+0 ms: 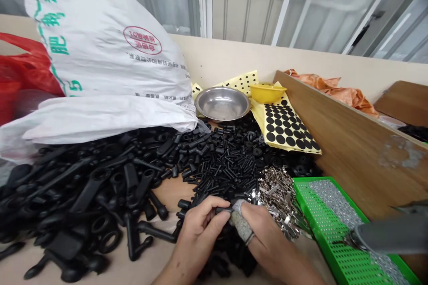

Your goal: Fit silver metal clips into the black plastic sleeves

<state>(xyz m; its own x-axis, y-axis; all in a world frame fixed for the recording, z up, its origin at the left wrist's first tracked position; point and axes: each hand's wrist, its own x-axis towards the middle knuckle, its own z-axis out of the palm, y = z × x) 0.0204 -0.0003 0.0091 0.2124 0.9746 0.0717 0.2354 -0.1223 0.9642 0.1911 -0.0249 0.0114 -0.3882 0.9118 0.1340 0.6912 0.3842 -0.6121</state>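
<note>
My left hand [197,236] is closed in a pinch on a small black plastic part [223,209], between thumb and fingertips. Beside it my right hand [267,238] is closed too, fingertips meeting the left ones; whatever it grips is hidden. A grey fabric wrap [242,225] covers one finger of that hand. Both hands are just in front of a pile of small black ridged pins [227,164]. Close by on the right lies a heap of small metal clips [279,193].
Black plastic handles [96,187] are heaped at left below a white woven sack [117,49]. Behind are a steel bowl [222,103], a yellow bowl [267,93] and black round stickers [289,127]. At right are a green tray [321,227] of small metal pieces, a grey tool [391,234] and a wooden board [347,142].
</note>
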